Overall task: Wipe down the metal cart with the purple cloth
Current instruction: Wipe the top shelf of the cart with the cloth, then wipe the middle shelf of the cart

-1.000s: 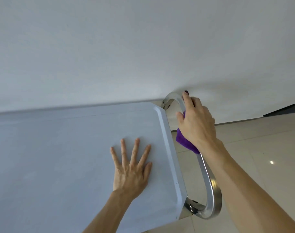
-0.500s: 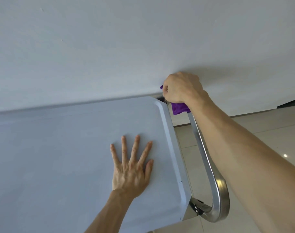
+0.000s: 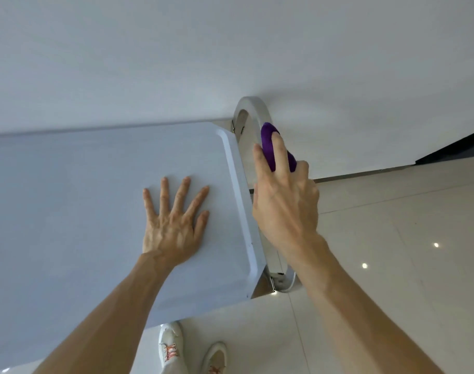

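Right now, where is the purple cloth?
In the head view, the purple cloth is under the right hand, on the cart's curved metal handle, right of the cart top.

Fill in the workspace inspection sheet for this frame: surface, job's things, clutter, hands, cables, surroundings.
Surface: metal cart top, pale, with a raised rim.
Job's things: purple cloth wrapped on the cart's curved handle.
Clutter: nothing seen.
Hands: left hand flat on the cart top, fingers spread; right hand holds the cloth against the handle.
Cables: nothing seen.
Surroundings: white wall behind the cart; glossy tiled floor; white shoes below the cart edge.
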Demonstrator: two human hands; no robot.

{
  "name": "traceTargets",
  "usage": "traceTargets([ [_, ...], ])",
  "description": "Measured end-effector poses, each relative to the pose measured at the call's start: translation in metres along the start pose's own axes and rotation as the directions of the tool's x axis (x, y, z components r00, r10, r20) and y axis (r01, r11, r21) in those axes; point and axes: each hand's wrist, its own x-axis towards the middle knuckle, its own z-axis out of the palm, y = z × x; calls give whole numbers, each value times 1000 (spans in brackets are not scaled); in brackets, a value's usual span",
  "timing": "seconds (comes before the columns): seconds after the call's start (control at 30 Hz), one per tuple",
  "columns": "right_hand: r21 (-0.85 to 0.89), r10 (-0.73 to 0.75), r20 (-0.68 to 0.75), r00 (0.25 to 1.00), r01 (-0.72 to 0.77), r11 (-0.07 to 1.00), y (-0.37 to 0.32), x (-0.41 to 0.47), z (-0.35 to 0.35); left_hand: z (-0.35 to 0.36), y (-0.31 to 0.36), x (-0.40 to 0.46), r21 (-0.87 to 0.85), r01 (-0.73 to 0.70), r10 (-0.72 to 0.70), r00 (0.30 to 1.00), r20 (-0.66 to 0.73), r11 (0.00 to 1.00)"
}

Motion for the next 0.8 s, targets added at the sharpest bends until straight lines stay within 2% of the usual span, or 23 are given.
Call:
traceTargets([
  [0.23,-20,177,-51,983,-178,984,4,-61,7,6,-1,0,-9,21,-21,1000,-3,1000],
  [0.37,24,245,-126,961,-244,969,4,-69,14,6,-6,3,-79,-19,23,999,41,997],
  [0.5,184,327,-252,911,-287,940,0,-96,22,-20,-21,0,-223,-97,139,974,179,970],
  [0.63,349,410,-352,841,-289,891,-4,-117,37,-41,-8,-58,-383,-300,348,936,61,874],
  [0.73,474,470,-420,776,-254,843,-6,-125,49,-31,-2,-106,-296,-444,469,883,17,846],
  [0.8,571,528,-463,712,-215,792,-8,-133,60,-17,-5,-121,-237,-451,467,884,13,861],
])
